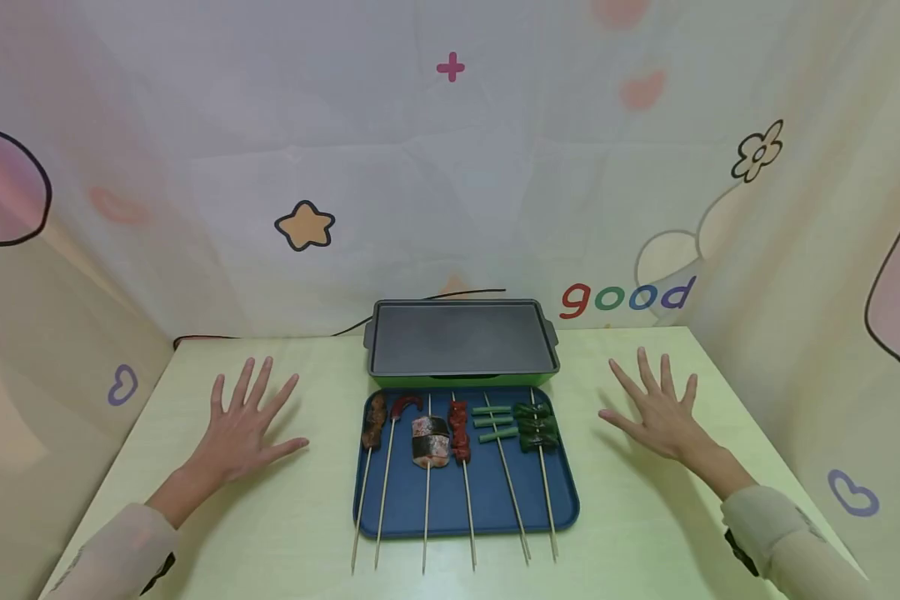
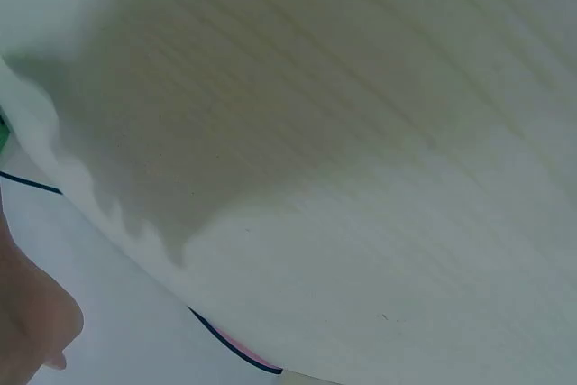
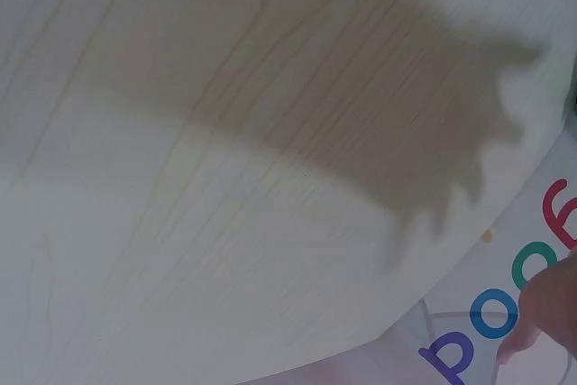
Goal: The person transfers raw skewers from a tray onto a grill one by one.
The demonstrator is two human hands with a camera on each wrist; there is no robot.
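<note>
Both hands lie flat, fingers spread, holding nothing: the left hand [image 1: 243, 429] near the pale wooden table's [image 1: 307, 517] left edge, the right hand [image 1: 660, 412] near its right. Between them, at the front middle, sits the blue plastic tray [image 1: 487, 508] of six wooden skewers [image 1: 427, 500], sticks running front to back, about equally near either hand. Behind it stands a grey electric griddle [image 1: 461, 337]. The wrist views show only tabletop and hand shadows.

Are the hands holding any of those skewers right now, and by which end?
Nothing is held. The left hand and right hand lie spread over the table, either side of the blue tray.
</note>
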